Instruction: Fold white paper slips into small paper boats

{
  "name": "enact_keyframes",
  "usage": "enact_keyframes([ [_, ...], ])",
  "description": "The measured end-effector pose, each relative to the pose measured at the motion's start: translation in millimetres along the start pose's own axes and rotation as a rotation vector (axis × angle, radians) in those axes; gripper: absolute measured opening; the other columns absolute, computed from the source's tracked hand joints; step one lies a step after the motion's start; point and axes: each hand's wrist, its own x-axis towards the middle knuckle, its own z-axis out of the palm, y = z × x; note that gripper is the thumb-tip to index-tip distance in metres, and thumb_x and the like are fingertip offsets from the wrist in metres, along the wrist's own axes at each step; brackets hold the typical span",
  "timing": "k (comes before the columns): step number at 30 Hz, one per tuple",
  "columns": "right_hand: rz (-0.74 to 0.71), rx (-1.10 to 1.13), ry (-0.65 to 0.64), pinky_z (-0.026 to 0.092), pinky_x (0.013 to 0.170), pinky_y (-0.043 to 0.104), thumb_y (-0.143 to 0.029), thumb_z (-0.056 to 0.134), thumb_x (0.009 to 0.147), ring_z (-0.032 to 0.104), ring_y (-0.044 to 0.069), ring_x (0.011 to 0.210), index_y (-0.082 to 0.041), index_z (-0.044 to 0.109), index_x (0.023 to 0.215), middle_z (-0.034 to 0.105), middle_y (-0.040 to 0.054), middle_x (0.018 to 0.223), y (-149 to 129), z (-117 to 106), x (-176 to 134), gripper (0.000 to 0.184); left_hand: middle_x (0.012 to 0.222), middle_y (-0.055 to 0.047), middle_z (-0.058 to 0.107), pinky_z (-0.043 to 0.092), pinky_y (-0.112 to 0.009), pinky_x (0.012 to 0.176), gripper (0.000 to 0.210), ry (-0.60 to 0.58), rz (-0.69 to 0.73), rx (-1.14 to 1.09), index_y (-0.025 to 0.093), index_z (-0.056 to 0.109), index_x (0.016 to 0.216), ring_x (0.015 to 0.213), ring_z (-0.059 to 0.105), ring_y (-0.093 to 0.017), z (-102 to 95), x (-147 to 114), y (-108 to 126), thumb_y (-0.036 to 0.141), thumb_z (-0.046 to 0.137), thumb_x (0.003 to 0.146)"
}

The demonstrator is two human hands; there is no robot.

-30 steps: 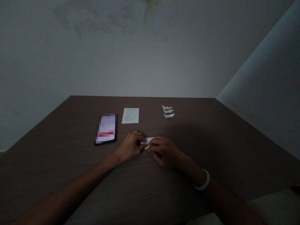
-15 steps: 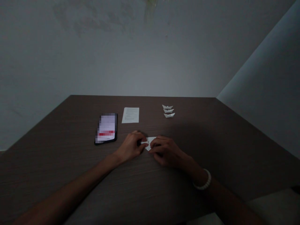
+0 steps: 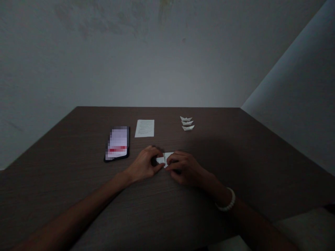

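A small piece of folded white paper point(image 3: 167, 155) lies low over the table between my two hands. My left hand point(image 3: 146, 162) pinches its left side, with thumb below and fingers above. My right hand point(image 3: 184, 168) grips the right side, its fingers curled over the edge and hiding part of the paper. A flap stands up near the left thumb. Beyond the hands, three white paper boats point(image 3: 187, 123) sit in a close row, one behind another.
A phone point(image 3: 117, 143) with a lit, blurred screen lies to the left of my hands. A printed white sheet point(image 3: 144, 128) lies beside it, farther back. The dark wooden table point(image 3: 78, 146) reaches to a grey wall point(image 3: 162, 62).
My left fingers have shifted slightly on the folded paper, and more of its left flap shows. The right hand keeps its hold. The whole view has moved a little.
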Motion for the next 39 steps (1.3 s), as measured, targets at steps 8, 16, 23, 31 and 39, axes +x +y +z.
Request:
enact_keyframes([
  [8,-0.001,0.028,0.001,0.045,0.078,0.031,-0.014,0.06,0.077,0.057,0.017,0.086,-0.024,0.07,0.086,0.066,0.0015,0.096,1.8,1.9,-2.5,0.017,0.083,-0.003,0.061,0.044,-0.029,0.069,0.014,0.025,-0.1,-0.038,0.016,0.061,0.086,0.077,0.056,-0.017,1.8,-0.7,-4.5,0.017,0.067,0.073],
  [16,-0.017,0.035,0.013,0.045,0.079,0.03,-0.013,0.06,0.077,0.057,0.017,0.086,-0.023,0.07,0.086,0.066,0.0018,0.094,2.7,2.3,-1.8,0.016,0.076,-0.003,0.065,0.043,-0.027,0.064,0.008,0.037,-0.176,-0.047,0.016,0.068,0.082,0.069,0.058,-0.015,3.5,5.8,-5.2,0.019,0.064,0.076],
  [23,-0.013,0.029,-0.006,0.045,0.076,0.029,-0.012,0.059,0.077,0.057,0.016,0.084,-0.02,0.07,0.085,0.065,0.0027,0.091,-1.3,-0.9,2.5,0.016,0.068,-0.003,0.065,0.04,-0.025,0.058,0.012,-0.023,-0.279,-0.104,0.014,0.07,0.081,0.061,0.056,-0.014,0.9,10.2,-3.7,0.022,0.064,0.075],
  [31,-0.019,0.058,-0.017,0.047,0.08,0.03,-0.013,0.058,0.08,0.058,0.017,0.091,-0.02,0.069,0.093,0.064,0.0041,0.098,-1.9,0.1,-1.1,0.018,0.064,-0.002,0.064,0.038,-0.023,0.053,0.014,-0.022,-0.302,-0.166,0.013,0.07,0.08,0.057,0.054,-0.013,1.5,9.9,-9.5,0.023,0.063,0.074],
  [39,-0.036,0.044,-0.014,0.048,0.086,0.032,-0.014,0.056,0.083,0.058,0.018,0.095,-0.02,0.068,0.094,0.065,0.0047,0.103,0.7,2.0,-3.8,0.017,0.061,-0.001,0.062,0.037,-0.022,0.052,0.015,-0.016,-0.301,-0.194,0.013,0.07,0.079,0.056,0.052,-0.012,4.4,13.3,-11.5,0.024,0.061,0.073],
])
